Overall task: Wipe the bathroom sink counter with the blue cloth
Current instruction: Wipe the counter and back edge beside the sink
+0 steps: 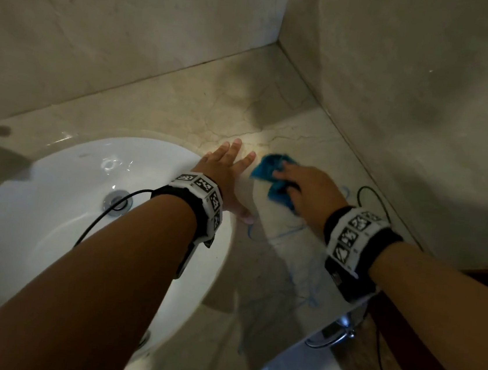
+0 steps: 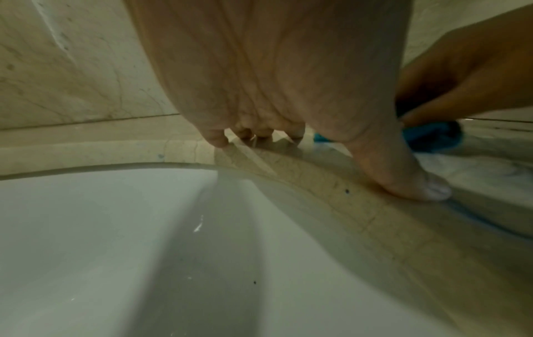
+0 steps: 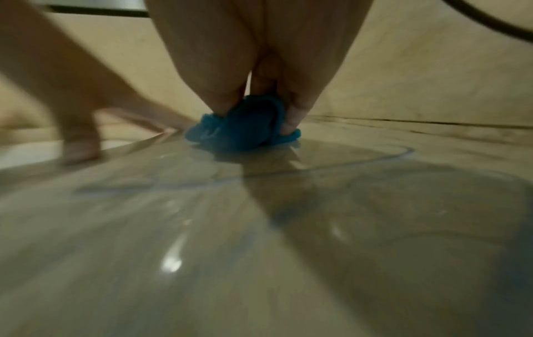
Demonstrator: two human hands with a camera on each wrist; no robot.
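mid-wipe. right hand [image 1: 306, 189] has the blue cloth [image 1: 273, 173] bunched up, fingers curled round it and pressing it onto the counter [image 1: 280, 280], right of the sink [image 1: 53, 193] and short of the far corner. right wrist view: thumb and fingers [image 3: 297, 114] pinch the wad from both sides, wet film and streaks on the stone near it. left hand [image 1: 225, 176] lies flat on the counter at the sink's right rim, just beside the cloth, fingers straight and slightly spread, thumb [image 2: 415, 184] splayed out near; looks like bracing only. my read: wet patch on the near side is done or in progress, the far corner strip by the wall [image 1: 427, 114] looks dry and not yet covered. next move calls for steady downward pressure and a sweep toward that far corner; black cable [image 1: 375, 196] lies near right of the hand, could snag.
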